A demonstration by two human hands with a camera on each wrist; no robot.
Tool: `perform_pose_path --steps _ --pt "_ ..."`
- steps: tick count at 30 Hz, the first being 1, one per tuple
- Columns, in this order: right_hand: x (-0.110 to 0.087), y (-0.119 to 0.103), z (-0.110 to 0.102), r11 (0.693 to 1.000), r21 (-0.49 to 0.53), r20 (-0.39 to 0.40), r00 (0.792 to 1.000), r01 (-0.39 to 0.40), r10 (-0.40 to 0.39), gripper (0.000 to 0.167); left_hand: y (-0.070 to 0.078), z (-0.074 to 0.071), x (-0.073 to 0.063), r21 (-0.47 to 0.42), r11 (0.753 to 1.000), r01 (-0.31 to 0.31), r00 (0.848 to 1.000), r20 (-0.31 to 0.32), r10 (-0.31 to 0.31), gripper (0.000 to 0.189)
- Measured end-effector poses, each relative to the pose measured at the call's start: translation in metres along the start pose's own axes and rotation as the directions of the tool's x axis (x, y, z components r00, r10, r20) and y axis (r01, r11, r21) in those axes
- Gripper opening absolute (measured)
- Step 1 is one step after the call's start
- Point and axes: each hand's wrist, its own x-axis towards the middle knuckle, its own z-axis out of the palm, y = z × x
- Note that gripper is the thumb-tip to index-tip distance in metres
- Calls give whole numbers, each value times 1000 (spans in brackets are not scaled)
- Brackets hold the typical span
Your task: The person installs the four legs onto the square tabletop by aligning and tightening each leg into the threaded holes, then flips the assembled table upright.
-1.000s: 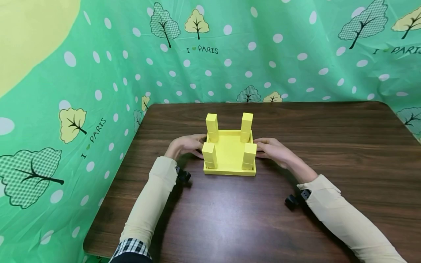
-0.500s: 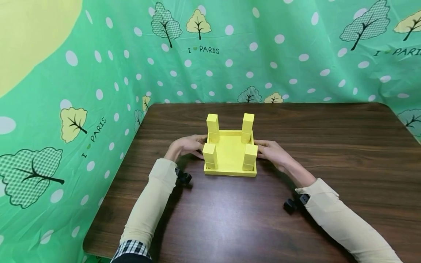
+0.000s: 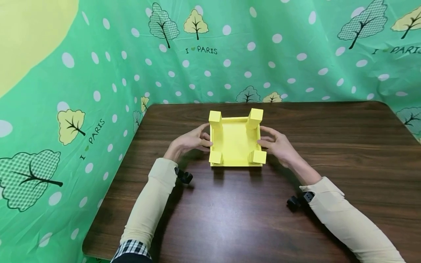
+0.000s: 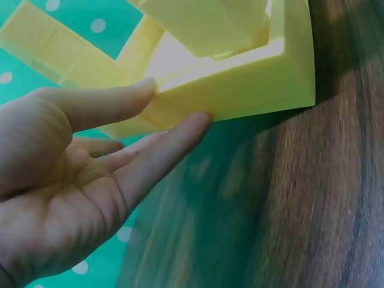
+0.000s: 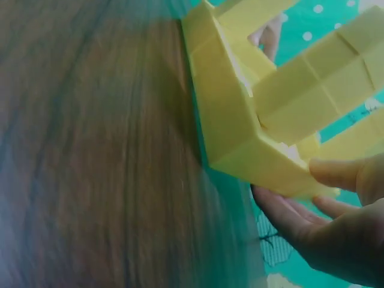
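A small yellow toy table [image 3: 236, 142], legs up, has a shallow rimmed top and a block leg [image 3: 255, 118] at each corner. It is tilted with its inner face toward me, and its front edge appears raised above the tabletop. My left hand [image 3: 189, 141] pinches its left side; the left wrist view shows the thumb [image 4: 114, 107] at the rim and fingers along the outer wall and underside. On the opposite side, my right hand [image 3: 280, 147] grips the wall, its thumb [image 5: 336, 174] at the rim and other fingers beneath. Some fingertips are hidden behind the yellow piece.
A dark wood-grain table [image 3: 210, 219] lies beneath both arms. Behind it and on the left hangs a green dotted cloth [image 3: 279, 69] with printed trees. A small black device [image 3: 184, 176] sits at each cuff.
Both hands have lifted and tilted the toy table, so its inner face turns toward me and its legs lean forward. It has shifted slightly right.
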Motion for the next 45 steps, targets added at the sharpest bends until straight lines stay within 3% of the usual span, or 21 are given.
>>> perform_pose_path --steps 5,9,12,14,17,20,27,31,33,36,38,40,41,42,43,45 --pt "1 -2 -11 997 65 -2 999 45 -45 63 9 5 1 42 996 -73 997 -30 74 64" --pt "2 -8 -18 984 119 -22 991 132 -130 59 16 7 2 53 985 -162 985 -52 164 50" --pt "1 -13 -22 972 67 -63 973 227 -223 53 21 6 3 77 970 -231 968 -83 237 50" --pt "0 -17 -25 954 -35 -103 949 297 -299 49 24 6 3 129 952 -279 950 -105 293 49" --pt "-3 -22 -29 904 -186 -144 900 385 -412 44 29 6 3 228 907 -354 910 -140 390 44" --pt "-6 -26 -33 829 -295 -148 834 475 -531 43 34 7 1 280 863 -421 865 -164 475 38" --pt "-6 -30 -43 608 -414 -100 630 677 -770 51 55 22 -15 362 747 -558 749 -167 641 32" --pt "-5 -30 -46 513 -444 -78 538 735 -839 51 51 24 -8 456 664 -593 672 -174 720 31" --pt "-5 -30 -46 451 -433 -52 477 780 -877 45 46 24 -3 516 600 -611 620 -159 768 32" --pt "-6 -32 -45 338 -408 -10 366 848 -930 30 41 25 1 603 455 -656 511 -89 855 31" --pt "-6 -32 -44 268 -416 7 298 869 -954 34 40 26 2 653 341 -676 431 -25 902 28" --pt "-6 -32 -44 211 -442 18 244 872 -970 43 39 26 4 684 239 -689 362 39 931 28" --pt "-6 -32 -44 187 -455 27 224 871 -974 45 39 27 4 700 197 -686 338 67 939 28" --pt "-5 -31 -44 163 -467 39 204 869 -978 45 40 27 4 715 163 -680 323 92 942 29" --pt "-5 -31 -45 142 -471 55 189 871 -980 44 40 28 4 732 139 -667 318 112 941 30" --pt "-4 -30 -46 105 -486 92 171 868 -981 41 39 28 4 765 109 -635 329 141 934 30"
